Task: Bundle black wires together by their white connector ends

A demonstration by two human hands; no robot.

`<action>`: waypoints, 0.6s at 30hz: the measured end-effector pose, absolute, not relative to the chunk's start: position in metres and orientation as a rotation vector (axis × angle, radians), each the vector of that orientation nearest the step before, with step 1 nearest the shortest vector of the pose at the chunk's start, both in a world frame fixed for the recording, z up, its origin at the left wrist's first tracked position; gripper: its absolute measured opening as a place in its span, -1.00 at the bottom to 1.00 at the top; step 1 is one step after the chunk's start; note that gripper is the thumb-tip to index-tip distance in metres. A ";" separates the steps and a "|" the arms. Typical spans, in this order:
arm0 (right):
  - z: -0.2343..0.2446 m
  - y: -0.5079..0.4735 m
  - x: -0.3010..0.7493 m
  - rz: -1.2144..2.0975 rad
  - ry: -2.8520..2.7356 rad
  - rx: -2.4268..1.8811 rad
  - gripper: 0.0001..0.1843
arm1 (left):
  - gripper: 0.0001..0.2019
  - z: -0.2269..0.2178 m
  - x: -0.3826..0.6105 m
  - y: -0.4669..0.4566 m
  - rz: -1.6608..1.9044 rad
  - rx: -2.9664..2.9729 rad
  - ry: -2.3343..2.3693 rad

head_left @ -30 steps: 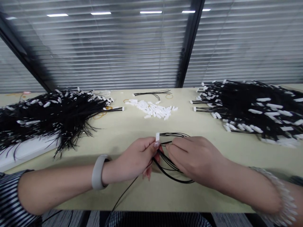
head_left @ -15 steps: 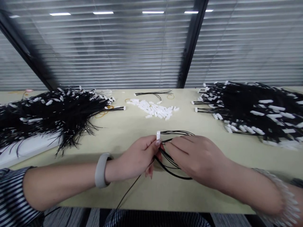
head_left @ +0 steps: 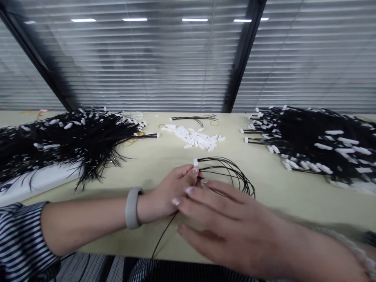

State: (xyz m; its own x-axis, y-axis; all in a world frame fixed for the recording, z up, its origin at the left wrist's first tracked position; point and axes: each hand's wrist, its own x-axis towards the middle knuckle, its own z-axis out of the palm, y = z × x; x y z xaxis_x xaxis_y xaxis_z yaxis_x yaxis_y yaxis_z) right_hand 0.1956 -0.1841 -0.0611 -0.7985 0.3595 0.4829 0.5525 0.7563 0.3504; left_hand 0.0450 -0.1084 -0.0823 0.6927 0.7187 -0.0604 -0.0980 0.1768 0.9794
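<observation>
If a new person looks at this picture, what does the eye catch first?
First, the two big heaps of black wires with white ends, one at the left and one at the right of the table. Then the left hand pinching a white connector at the centre, the right hand spread beside it.

You have no lettering, label, brand, number or sign to read anywhere here: nothing legible on the pale grey smooth wristband on your left wrist, nor on the small white plastic connectors heaped beyond your hands.
</observation>
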 end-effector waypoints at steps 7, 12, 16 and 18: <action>-0.074 -0.183 0.184 -0.584 -2.724 -0.545 -0.75 | -0.72 -0.081 0.046 -0.109 0.607 1.275 0.721; -0.072 -0.183 0.179 -0.366 -2.722 -0.352 -0.76 | -0.70 -0.089 0.046 -0.106 0.647 1.308 0.752; -0.063 -0.181 0.191 -0.089 -2.500 -0.479 -0.87 | -0.75 -0.093 0.047 -0.107 0.694 1.190 0.676; -0.059 -0.177 0.201 0.084 -2.217 -0.686 -0.88 | -0.76 -0.093 0.048 -0.108 0.715 1.154 0.683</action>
State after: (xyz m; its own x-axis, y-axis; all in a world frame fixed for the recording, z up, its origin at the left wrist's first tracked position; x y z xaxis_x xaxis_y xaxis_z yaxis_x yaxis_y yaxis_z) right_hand 0.2013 -0.1765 -0.0591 -0.5359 0.5009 0.6797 0.4480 0.8510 -0.2739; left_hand 0.0483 -0.1076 -0.0925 0.5985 0.7936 -0.1097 -0.1457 0.2425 0.9591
